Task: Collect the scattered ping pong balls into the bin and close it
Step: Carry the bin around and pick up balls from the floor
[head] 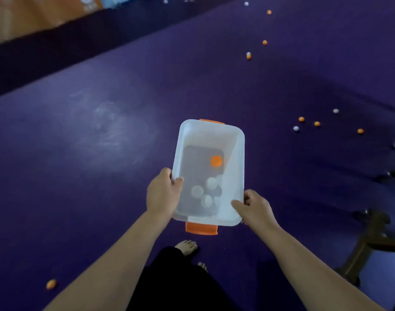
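Translucent plastic bin [236, 151]: carried over purple floor [102, 153], no lid on.
Left hand [163, 194]: fingers curled over left rim.
Right hand [255, 207]: gripping near right corner.
Collected: one orange ball [216, 161], about four white balls [211, 183].
Outstanding: about a dozen scattered balls [301, 119], mostly far right; closing not yet done.

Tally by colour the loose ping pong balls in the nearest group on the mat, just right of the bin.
Orange balls: 3
White balls: 2
Total: 5, all outside the bin
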{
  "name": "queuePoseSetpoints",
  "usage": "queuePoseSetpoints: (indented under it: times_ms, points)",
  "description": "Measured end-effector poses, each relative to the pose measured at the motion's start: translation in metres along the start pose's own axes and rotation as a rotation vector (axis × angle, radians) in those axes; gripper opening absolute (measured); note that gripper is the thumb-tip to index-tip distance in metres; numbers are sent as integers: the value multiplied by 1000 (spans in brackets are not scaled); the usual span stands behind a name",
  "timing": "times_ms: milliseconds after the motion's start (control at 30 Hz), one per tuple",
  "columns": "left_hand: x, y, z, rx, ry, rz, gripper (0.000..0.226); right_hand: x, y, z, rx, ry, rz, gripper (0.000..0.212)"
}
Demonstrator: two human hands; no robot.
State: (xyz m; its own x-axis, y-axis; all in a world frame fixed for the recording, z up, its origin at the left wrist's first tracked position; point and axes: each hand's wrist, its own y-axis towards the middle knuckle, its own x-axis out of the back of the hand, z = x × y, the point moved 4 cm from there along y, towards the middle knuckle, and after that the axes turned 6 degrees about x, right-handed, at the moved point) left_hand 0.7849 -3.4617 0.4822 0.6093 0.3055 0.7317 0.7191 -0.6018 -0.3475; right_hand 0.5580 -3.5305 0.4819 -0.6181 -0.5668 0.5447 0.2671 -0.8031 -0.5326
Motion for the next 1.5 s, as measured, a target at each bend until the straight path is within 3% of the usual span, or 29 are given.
queuePoseSetpoints:
  times_ms: [200, 400, 700, 1000, 1133, 1500]
  points:
    - [31, -62, 77, 262, -153, -99, 17, -37, -19, 24, 141, -159, 153, 17]
    - [75, -119, 165, 477, -304, -215, 20, -113, -50, 63, 298, -334, 378, 18]
    - [150, -217, 314, 720, -566, -522, 22, -279, -135, 122, 531, -615, 675, 13]
    - [216, -331, 481, 943, -673, -725, 24, -468, -270, 148, 673, -829, 905, 13]
    - [248, -379, 549, 1055, -657, -813, 23, -547, -335, 156, 777, -903, 1005, 22]
    - [275, -446, 644, 1373, -799, -1082, 24, -701, -446, 186, 1070, -1159, 1254, 23]
